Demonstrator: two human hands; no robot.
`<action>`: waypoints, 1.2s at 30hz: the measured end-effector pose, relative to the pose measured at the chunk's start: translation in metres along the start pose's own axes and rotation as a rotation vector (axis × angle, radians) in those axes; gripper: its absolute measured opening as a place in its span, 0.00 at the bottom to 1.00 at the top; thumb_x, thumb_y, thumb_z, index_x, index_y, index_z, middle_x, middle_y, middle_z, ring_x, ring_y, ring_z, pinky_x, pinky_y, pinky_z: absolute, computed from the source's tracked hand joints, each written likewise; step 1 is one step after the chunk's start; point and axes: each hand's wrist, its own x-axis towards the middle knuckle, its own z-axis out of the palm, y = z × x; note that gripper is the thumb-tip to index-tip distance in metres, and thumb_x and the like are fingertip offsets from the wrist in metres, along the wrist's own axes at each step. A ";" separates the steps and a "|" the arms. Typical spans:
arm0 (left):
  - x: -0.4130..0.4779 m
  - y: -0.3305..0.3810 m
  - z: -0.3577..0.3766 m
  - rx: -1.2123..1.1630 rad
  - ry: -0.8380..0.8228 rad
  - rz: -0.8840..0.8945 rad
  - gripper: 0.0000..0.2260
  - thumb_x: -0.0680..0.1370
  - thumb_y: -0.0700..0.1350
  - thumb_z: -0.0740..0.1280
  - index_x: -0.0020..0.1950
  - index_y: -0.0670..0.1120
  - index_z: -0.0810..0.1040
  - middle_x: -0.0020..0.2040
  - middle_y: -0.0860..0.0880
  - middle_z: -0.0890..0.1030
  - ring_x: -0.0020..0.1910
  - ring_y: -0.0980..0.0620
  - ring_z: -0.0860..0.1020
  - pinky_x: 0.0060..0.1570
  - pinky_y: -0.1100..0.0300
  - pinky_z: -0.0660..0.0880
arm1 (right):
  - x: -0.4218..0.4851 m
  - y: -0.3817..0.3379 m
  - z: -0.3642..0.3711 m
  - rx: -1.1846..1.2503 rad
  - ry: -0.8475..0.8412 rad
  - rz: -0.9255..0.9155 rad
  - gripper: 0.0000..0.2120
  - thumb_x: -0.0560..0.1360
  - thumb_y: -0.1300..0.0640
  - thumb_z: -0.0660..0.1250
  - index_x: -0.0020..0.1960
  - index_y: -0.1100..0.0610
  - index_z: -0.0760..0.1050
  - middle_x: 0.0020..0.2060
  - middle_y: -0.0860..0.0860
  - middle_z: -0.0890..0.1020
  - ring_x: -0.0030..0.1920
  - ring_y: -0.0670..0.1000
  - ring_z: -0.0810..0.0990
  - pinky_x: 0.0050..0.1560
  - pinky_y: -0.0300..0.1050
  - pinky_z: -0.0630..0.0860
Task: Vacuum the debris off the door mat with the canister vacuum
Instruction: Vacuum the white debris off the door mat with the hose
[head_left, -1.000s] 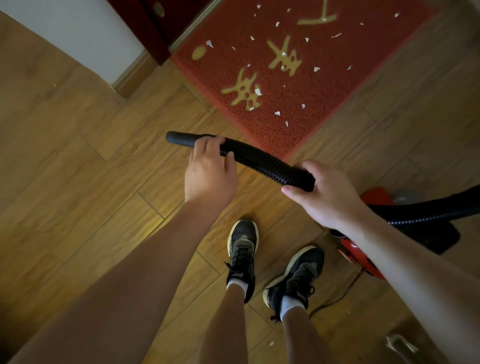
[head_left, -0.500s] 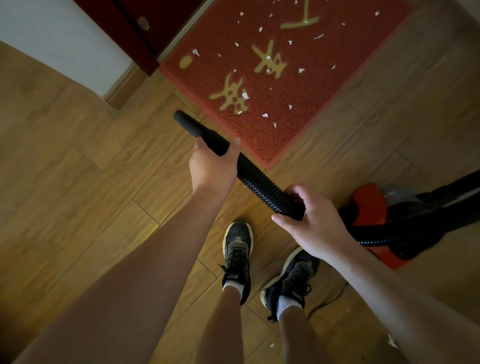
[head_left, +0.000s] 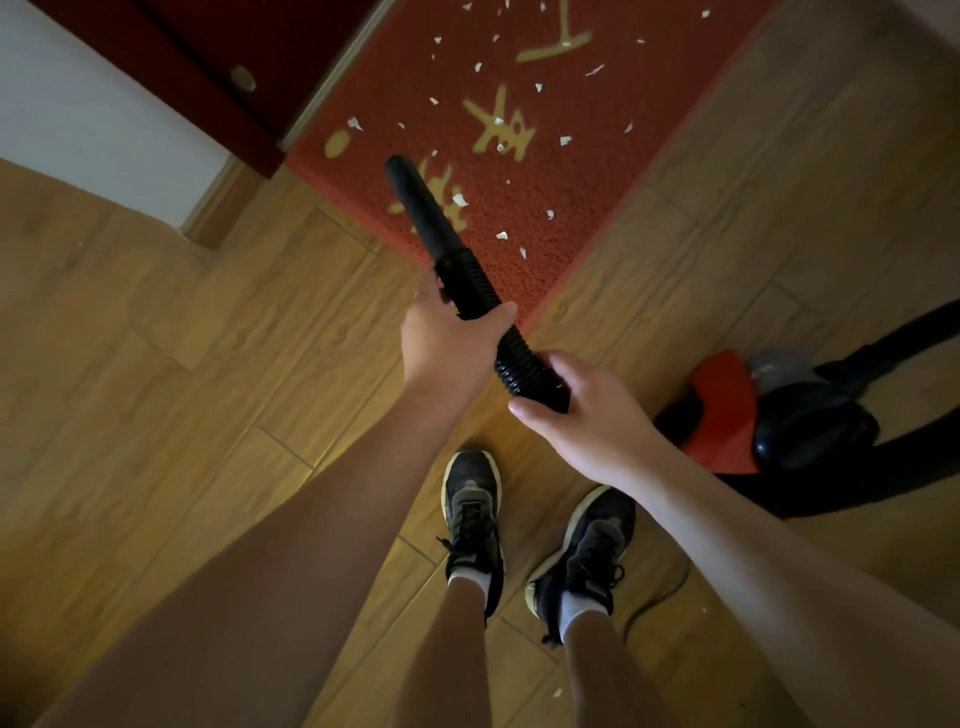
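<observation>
You are wrapping your left hand (head_left: 447, 338) around the ribbed hose (head_left: 514, 358) just behind the smooth black nozzle (head_left: 415, 202), fingers curled tight on it, so this is the hand lying nearer the working end. The nozzle's long axis is running up and slightly left from that grip. Its tip is hanging over the near left corner of the door mat (head_left: 597, 171); I cannot tell whether it is touching the pile. The white debris (head_left: 501, 235) is lying mostly to the right of the tip and beyond it, so the coming sweep is probably calling for a swing rightward. Your right hand (head_left: 587, 415) is clasping the hose further back, thumb underneath. The canister vacuum (head_left: 722, 415) is sitting on the wood floor (head_left: 156, 364) to your right, off the mat.
</observation>
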 end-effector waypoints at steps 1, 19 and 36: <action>0.001 0.002 0.002 -0.019 -0.011 -0.016 0.22 0.72 0.50 0.78 0.63 0.49 0.76 0.52 0.55 0.82 0.48 0.55 0.82 0.43 0.61 0.77 | -0.003 0.003 -0.001 0.018 0.013 0.003 0.13 0.79 0.48 0.70 0.61 0.51 0.75 0.38 0.49 0.81 0.36 0.48 0.80 0.36 0.47 0.78; -0.059 0.011 0.125 0.090 -0.428 0.029 0.10 0.79 0.45 0.73 0.60 0.49 0.78 0.51 0.51 0.84 0.47 0.54 0.83 0.46 0.57 0.78 | -0.102 0.112 -0.007 0.256 0.292 0.225 0.26 0.74 0.49 0.75 0.69 0.48 0.73 0.54 0.38 0.81 0.55 0.39 0.79 0.57 0.45 0.80; -0.129 -0.045 0.234 0.174 -0.523 0.065 0.18 0.80 0.41 0.71 0.68 0.49 0.73 0.54 0.53 0.83 0.53 0.55 0.82 0.57 0.55 0.80 | -0.161 0.238 -0.017 0.394 0.279 0.369 0.20 0.74 0.48 0.75 0.64 0.47 0.76 0.52 0.39 0.82 0.53 0.41 0.81 0.58 0.50 0.80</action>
